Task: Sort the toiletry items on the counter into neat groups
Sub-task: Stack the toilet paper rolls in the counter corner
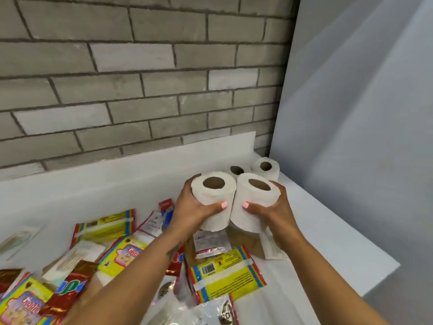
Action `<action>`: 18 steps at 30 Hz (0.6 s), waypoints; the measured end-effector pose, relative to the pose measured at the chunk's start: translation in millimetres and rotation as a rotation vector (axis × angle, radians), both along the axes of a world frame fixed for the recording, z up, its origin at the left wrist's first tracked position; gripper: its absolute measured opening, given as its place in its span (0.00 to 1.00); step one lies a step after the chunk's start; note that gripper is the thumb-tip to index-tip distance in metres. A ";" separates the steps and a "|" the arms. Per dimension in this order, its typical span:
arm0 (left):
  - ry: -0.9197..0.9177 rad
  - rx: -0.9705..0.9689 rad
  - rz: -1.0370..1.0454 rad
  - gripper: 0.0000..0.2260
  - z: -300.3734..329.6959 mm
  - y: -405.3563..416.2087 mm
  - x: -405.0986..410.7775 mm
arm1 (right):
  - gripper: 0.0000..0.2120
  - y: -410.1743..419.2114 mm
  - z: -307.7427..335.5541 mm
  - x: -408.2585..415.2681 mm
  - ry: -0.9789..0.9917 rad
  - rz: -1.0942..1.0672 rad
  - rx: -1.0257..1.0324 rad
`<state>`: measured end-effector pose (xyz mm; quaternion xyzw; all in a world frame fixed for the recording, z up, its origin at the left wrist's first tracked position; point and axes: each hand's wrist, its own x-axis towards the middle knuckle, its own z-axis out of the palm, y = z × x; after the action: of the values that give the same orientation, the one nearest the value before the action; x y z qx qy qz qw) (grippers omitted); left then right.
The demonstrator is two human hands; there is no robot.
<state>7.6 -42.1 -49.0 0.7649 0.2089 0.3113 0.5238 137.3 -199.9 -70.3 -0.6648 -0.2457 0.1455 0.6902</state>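
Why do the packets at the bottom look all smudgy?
In the head view, the yellow packets and the clear bag near the bottom edge are blurred, while the toilet rolls in the hands look sharper; the brick wall lines bend from the wide lens.

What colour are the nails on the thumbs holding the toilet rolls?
Light pink, on both the left hand and right hand; the head view shows them.

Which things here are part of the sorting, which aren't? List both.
In the job:
left hand gripping a toilet roll
right hand gripping another roll
two rolls in the corner
yellow wipes packets

Just there:
counter
brick wall
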 end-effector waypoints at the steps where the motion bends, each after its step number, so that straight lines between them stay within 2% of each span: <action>1: -0.010 -0.010 -0.005 0.34 -3.9 -10.8 16.8 | 0.44 -10.5 0.0 15.6 -0.025 -0.022 -0.018; 8: -0.029 -0.071 0.019 0.33 -34.0 -71.8 118.5 | 0.32 -63.2 -3.2 111.8 -0.170 -0.083 -0.056; 14: -0.036 -0.090 0.012 0.32 -59.3 -97.2 155.2 | 0.31 -75.2 -33.2 149.9 -0.148 -0.011 -0.061; 18: 0.059 -0.051 0.022 0.34 -69.7 -94.9 161.1 | 0.35 -79.0 -43.5 152.8 -0.122 0.000 -0.088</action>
<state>168.7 -137.0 -118.7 0.7578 0.2404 0.2888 0.5334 290.1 -278.9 -113.7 -0.7022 -0.2808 0.1156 0.6440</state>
